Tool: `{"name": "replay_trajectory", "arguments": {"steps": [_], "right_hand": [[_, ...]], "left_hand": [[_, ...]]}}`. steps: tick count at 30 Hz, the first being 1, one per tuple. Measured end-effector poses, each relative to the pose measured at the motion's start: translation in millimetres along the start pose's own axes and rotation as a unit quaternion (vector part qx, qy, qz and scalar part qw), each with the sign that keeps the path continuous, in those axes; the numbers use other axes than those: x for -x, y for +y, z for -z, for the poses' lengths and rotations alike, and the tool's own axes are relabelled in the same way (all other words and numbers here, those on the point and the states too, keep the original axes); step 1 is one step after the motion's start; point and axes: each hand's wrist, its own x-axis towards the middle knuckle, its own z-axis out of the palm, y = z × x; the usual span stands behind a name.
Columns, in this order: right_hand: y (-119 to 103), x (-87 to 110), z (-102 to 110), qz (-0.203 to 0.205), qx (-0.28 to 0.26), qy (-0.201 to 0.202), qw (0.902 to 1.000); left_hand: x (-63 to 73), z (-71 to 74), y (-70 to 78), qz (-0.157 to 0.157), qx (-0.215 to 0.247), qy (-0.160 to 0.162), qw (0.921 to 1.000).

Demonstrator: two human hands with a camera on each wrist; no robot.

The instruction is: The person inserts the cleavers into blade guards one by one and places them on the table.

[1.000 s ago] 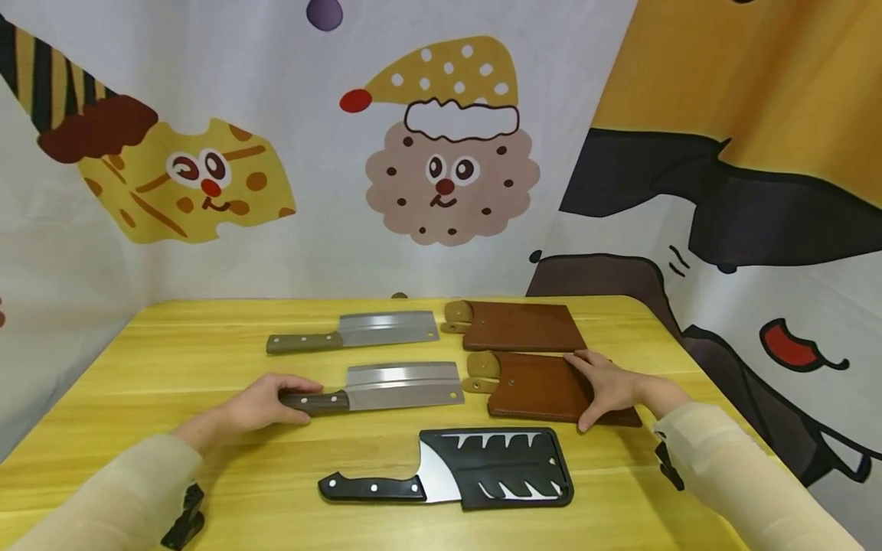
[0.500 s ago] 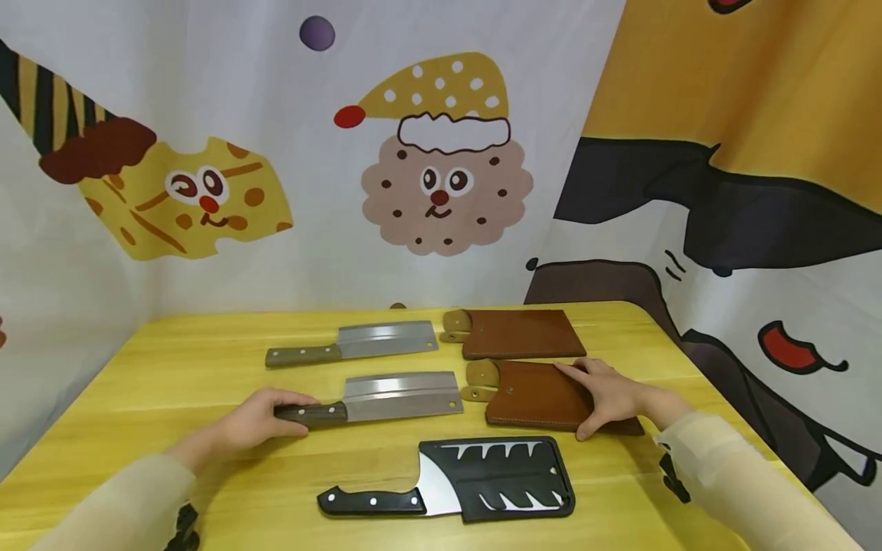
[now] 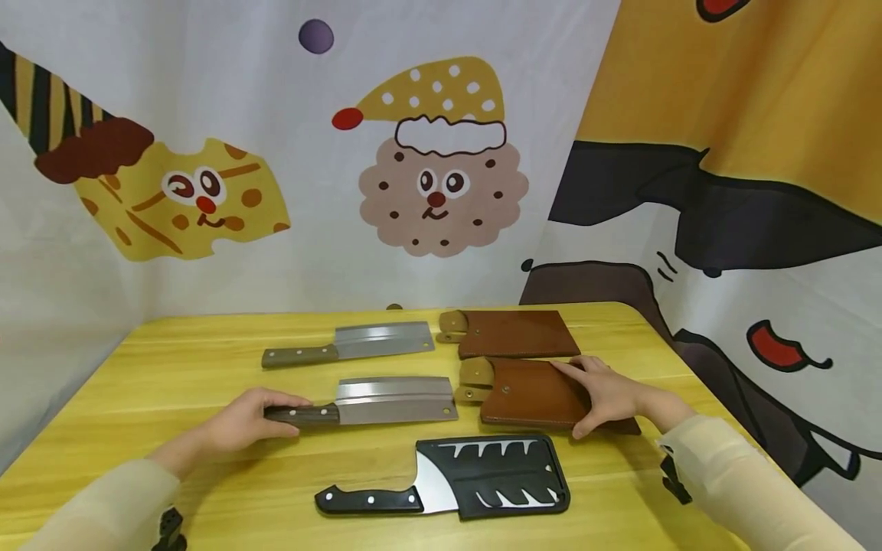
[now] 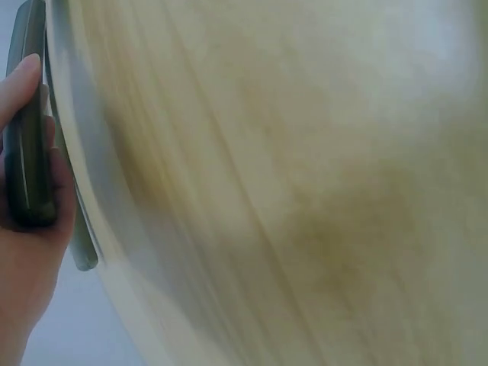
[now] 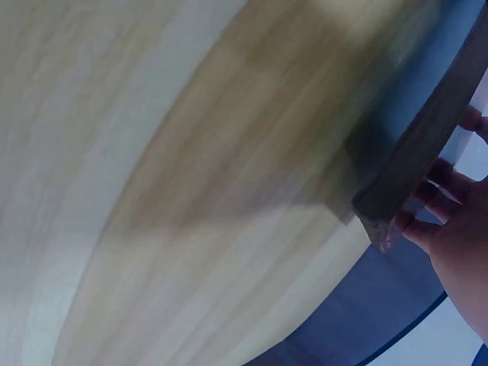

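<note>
At the near side of the yellow surface (image 3: pixel 613 509) lies one black-handled cleaver (image 3: pixel 436 480), handle to the left, most of its blade covered by one black-and-white guard (image 3: pixel 513 476). Two pale sleeves (image 3: pixel 744 474) come in from the front corners, one on each side, each with a small dark device at the wrist.

Beyond it, in a middle row, are one brown-handled cleaver (image 3: pixel 396 399) and one near sheath (image 3: pixel 530 383). The person's left grip (image 3: pixel 241 417) is closed round the brown handle, thumb on the near side; the bare blade points right. The right grip (image 3: pixel 609 394) spans the near sheath toward its right end, thumb at the near edge and fingers over the far part, grasping it. The sheath's tan straps, two in number, face the blade tip; whether they touch it, I cannot tell.

In the far row rest one olive-handled cleaver (image 3: pixel 382 340), bare and pointing right, and one far sheath (image 3: pixel 517 333), brown with tan straps, just behind the near one. That makes three cleavers, two sheaths and one guard.

Behind the surface hangs a cloth (image 3: pixel 599 46) printed with one cheese figure (image 3: pixel 182 199) and one biscuit figure (image 3: pixel 444 199) in a spotted cap.
</note>
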Motion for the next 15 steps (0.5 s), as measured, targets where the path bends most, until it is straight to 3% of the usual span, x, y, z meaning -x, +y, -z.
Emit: {"name": "replay_trajectory", "arguments": {"steps": [9, 15], "right_hand": [[-6, -0.5, 7, 0.011, -0.016, 0.003, 0.9998], [-8, 0.9, 12, 0.008, -0.016, 0.009, 0.9998]], "left_hand": [[6.8, 10.0, 11.8, -0.009, 0.023, 0.030, 0.9992], [12.1, 21.0, 19.5, -0.012, 0.013, 0.054, 0.9984]]}}
